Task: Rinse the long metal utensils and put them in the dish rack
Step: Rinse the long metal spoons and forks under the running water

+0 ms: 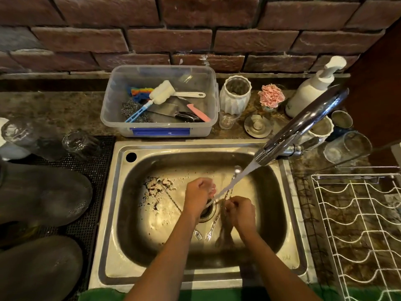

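Both hands are over the drain of the steel sink [121, 192], under the water stream from the faucet [303, 127]. My right hand [238, 211] grips a long metal spoon [236, 171] whose bowl points up toward the faucet. My left hand [199, 192] is closed in the stream, touching the spoon's shaft. Two small forks [209, 233] lie on the sink floor by the drain, and another thin long utensil [171, 198] lies to the left. The white wire dish rack [358, 224] stands right of the sink.
A clear plastic tub [159, 127] with brushes, scourers and knives sits behind the sink. Glasses [80, 144] stand on a black mat at left; a vase, soap pump [312, 90] and cups stand at back right. Food scraps [156, 187] dot the sink floor.
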Tool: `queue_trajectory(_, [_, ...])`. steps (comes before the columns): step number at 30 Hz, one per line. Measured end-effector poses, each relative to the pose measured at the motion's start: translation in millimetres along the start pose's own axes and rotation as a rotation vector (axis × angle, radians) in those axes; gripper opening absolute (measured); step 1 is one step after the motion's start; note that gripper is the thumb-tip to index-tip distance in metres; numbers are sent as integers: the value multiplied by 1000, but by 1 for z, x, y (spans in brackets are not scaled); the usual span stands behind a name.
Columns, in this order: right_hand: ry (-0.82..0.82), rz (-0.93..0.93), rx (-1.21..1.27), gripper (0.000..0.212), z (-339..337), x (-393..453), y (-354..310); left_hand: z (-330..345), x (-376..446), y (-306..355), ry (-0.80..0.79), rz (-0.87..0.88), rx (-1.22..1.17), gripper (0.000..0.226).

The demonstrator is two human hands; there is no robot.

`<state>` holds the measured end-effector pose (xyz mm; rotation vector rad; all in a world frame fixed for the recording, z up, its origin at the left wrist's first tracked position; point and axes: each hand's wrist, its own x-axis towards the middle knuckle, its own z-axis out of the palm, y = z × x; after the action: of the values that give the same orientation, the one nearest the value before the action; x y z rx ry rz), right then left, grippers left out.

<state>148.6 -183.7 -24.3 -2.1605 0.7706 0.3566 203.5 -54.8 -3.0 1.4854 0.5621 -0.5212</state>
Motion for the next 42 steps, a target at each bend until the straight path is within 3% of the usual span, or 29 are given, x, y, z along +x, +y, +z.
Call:
queue_trajectory(3, [-25,234,142,16,4,18,11,-21,13,-35,203,-117,80,21])
queue_trajectory(7, [-54,303,126,12,15,37,25,-59,22,-74,402,-150,474,22])
queue_trajectory(14, [-64,293,-21,18,34,45,32,-73,28,-85,475,-134,600,21])
queue_trajectory(21, [-74,249,-40,10,30,39,39,-69,38,-76,477,-205,571,12])
queue_trajectory(24, [-79,277,61,8,19,28,28,-74,39,-73,448,-251,544,9])
queue_trajectory(26, [-181,293,186,13,7,11,13,-77,31,-69,477,-265,452,4])
queue_trajectory(29, [-556,239,454,18,-15,-30,-5,-80,16,-58,535,-239,264,19])
queue_trajectory(31, [-760,212,464,16,-25,-60,-10,-75,2,-44,523,-202,108,26])
queue_trajectory(33, [-844,229,478,16,-25,-81,-11,-64,-16,-29,474,-174,-57,29])
queue_trajectory(36, [-721,304,620,17,-20,-98,-11,-39,-46,-13,379,-150,-159,22])
queue_trajectory(39, [-533,455,1127,18,-26,-102,-17,-12,-73,-7,281,-169,-208,5])
queue_trajectory(42, [-358,438,1401,24,-42,-99,-24,9,-93,-7,217,-175,-270,12])
